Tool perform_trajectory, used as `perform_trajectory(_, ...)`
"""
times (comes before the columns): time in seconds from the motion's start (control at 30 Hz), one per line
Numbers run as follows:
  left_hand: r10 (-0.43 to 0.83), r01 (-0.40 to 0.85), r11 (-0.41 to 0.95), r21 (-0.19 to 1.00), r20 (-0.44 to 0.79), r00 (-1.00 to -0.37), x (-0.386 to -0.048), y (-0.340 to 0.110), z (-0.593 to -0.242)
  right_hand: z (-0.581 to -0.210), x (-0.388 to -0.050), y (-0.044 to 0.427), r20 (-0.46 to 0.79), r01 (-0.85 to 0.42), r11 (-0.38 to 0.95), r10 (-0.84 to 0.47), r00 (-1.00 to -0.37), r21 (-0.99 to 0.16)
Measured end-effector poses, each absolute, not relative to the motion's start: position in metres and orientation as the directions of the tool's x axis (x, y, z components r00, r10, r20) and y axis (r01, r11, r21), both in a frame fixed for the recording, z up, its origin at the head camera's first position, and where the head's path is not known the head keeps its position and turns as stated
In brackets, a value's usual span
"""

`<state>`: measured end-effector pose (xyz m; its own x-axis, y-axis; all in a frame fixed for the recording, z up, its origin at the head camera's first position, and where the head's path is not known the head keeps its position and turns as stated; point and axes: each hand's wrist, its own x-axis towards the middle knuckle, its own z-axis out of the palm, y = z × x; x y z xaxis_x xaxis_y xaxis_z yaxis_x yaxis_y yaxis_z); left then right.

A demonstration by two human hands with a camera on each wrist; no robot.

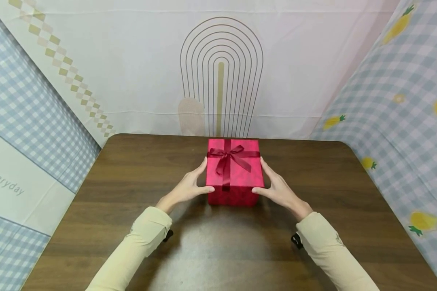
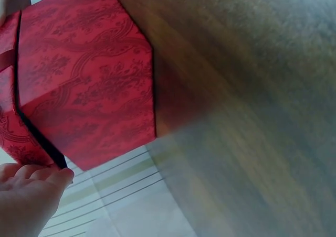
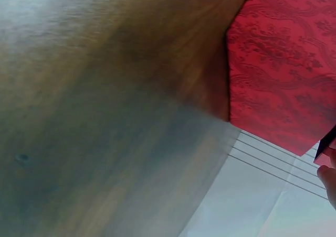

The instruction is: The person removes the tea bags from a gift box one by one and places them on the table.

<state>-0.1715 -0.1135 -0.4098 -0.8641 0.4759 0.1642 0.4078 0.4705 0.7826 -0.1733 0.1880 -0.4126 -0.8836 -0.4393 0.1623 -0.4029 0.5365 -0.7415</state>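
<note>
Head view: white cloth [image 1: 142, 68] hangs behind the red box [image 1: 240, 176].

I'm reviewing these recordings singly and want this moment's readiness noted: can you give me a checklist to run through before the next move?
1. Left hand gripping the lid: ok, thumb at the front, fingers at the side.
2. Right hand gripping the lid: ok, placed much like the left.
3. Bow tied: ok, knotted on top of the lid.
4. Box resting on the table: ok, its base appears to touch the wood.
5. Lid fully seated: cannot tell; a dark strip shows along its lower edge in the left wrist view.
</note>
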Motion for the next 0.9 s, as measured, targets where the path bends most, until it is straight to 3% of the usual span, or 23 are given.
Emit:
perform_trajectory(0.63,0.436,0.372,0.493,0.786,0.147,-0.888,-0.163,-0.171,-0.395,-0.401,-0.179,0.131,0.19,-0.447,0.498,-0.484,-0.854,-0.743)
perform_trajectory(0.9,0.425,0.336,0.386,0.859,0.158,-0.892,-0.155,-0.215,-0.397,-0.403,-0.177,0.085,0.203,-0.455,0.419,-0.52,-0.83,-0.786)
